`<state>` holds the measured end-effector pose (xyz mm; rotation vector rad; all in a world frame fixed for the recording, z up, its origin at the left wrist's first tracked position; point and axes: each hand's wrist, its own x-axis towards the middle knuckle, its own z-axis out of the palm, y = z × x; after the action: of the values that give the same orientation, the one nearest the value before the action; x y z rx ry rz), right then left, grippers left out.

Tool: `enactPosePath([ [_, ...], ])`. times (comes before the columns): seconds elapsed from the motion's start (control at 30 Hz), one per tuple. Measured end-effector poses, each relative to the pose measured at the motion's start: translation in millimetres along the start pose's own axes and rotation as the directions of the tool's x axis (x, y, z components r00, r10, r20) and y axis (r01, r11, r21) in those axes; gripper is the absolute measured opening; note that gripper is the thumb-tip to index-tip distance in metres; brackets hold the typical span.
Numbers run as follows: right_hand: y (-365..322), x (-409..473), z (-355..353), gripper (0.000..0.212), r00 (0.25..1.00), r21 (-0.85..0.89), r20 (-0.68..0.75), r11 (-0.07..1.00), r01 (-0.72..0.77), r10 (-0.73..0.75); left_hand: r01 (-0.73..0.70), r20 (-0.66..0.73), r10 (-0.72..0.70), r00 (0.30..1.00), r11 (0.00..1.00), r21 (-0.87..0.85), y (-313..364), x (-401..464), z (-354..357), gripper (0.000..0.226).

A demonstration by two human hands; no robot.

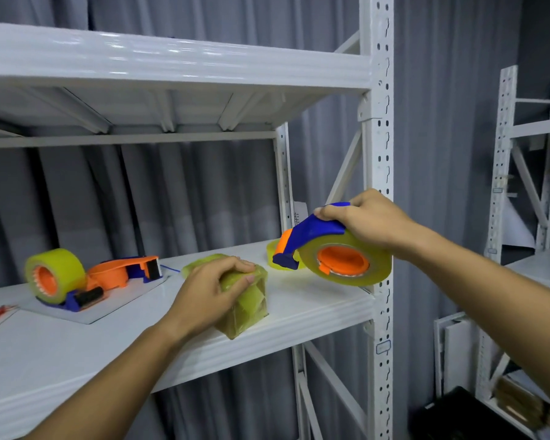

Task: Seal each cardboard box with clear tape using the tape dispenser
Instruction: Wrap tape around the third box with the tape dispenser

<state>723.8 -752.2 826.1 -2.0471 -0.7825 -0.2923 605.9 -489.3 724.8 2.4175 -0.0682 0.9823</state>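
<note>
The left hand [208, 292] clamps its fingers over the top of the small tape-wrapped cardboard box [246, 301], pinning it near the shelf's [315, 308] front edge so it won't slide. The right hand [367, 222] grips the blue handle of the tape dispenser [332, 252], held clear above the shelf to the box's right, blade end facing it. Two spare dispensers [91, 279] lie further left.

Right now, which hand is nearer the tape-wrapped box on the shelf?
Left. The left hand grips the box from above; the right hand holds the tape dispenser apart, up to its right.
</note>
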Motion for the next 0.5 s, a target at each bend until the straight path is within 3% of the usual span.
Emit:
enactPosePath([
  [0.2,-5.8,-2.1,8.2,0.046,0.999,0.121,0.028,0.992,0.029,-0.032,0.038,0.005,-0.038,0.999,0.999,-0.025,5.4,-1.9,-4.3,0.019],
  [0.33,-9.2,-2.3,9.9,0.041,0.997,0.175,0.05,0.984,0.043,-0.053,0.033,-0.083,-0.024,0.996,0.993,0.114,-3.1,-8.5,-16.4,0.037],
  [0.5,-13.2,-3.4,12.8,0.044,0.995,0.277,0.076,0.96,0.039,-0.062,0.107,-0.033,-0.104,0.994,0.987,0.12,-15.6,-12.5,-36.1,0.015],
])
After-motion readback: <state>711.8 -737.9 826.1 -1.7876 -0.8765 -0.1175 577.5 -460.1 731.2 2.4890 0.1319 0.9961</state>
